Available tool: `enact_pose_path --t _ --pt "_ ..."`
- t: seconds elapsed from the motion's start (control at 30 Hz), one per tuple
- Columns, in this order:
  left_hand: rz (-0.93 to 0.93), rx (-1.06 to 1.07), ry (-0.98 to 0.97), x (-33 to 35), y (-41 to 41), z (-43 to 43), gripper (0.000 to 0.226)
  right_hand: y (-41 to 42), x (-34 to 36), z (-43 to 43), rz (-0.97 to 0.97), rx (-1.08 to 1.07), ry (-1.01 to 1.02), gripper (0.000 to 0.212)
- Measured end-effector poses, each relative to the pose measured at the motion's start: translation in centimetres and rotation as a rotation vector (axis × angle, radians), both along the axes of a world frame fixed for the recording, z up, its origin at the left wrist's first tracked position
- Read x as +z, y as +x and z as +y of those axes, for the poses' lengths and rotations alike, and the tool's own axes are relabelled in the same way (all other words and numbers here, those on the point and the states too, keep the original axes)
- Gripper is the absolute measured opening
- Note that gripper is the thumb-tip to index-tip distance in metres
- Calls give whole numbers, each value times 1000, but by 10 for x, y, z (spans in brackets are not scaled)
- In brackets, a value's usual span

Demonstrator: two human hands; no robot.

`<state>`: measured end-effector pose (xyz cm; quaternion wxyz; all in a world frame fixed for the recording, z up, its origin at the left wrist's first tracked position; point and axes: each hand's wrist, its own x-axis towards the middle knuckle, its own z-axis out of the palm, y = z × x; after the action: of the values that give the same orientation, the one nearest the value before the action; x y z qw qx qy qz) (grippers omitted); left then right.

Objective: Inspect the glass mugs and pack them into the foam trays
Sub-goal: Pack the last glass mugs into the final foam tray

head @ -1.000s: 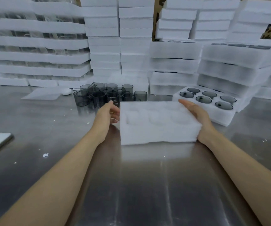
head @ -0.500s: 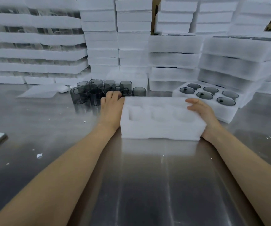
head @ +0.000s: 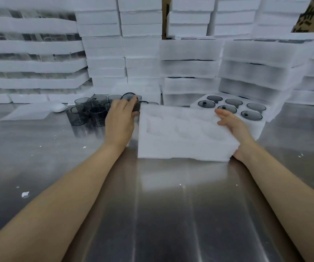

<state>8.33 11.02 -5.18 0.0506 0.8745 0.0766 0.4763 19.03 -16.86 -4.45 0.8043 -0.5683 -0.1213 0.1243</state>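
Arms: two bare forearms, entering from the lower left and lower right of the frame
Sleeves: none in view up to the frame edge
Left hand: ungloved; no ring or watch visible
Right hand: ungloved; wrist bare, no band or bracelet visible

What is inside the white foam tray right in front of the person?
Nothing: the front foam tray shows only empty round pockets. The right hand rests on its right end and covers that corner, so what lies beneath the palm cannot be seen.
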Motion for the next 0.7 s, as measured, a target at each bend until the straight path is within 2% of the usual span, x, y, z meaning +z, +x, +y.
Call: enact_pose_path --t 0.17,0.27,0.33,0.4,0.47,0.53,0.6,0.7 --pt "-207 -66 -191 2 -28 -27 36 -6 4 1 -8 46 -40 37" --pt "-346 -106 -238 4 -53 -38 24 -14 10 2 -41 -41 -29 33" --pt "-375 -105 -126 6 -69 -42 20 -24 17 0 -224 -216 -135 28" --pt "-350 -95 106 12 -78 -46 28 -40 25 2 -562 -371 -304 26" --pt "-348 -109 294 21 -76 -55 40 -63 31 9 -956 -406 -461 28" --pt "-327 -166 413 27 -75 -70 38 -83 31 21 -1282 -316 -575 35" --pt "-297 -201 484 30 -75 -81 45 -95 30 32 -1381 -169 -611 48" --pt "-264 -199 561 31 -75 -77 49 -99 22 41 -1320 -84 -575 58"
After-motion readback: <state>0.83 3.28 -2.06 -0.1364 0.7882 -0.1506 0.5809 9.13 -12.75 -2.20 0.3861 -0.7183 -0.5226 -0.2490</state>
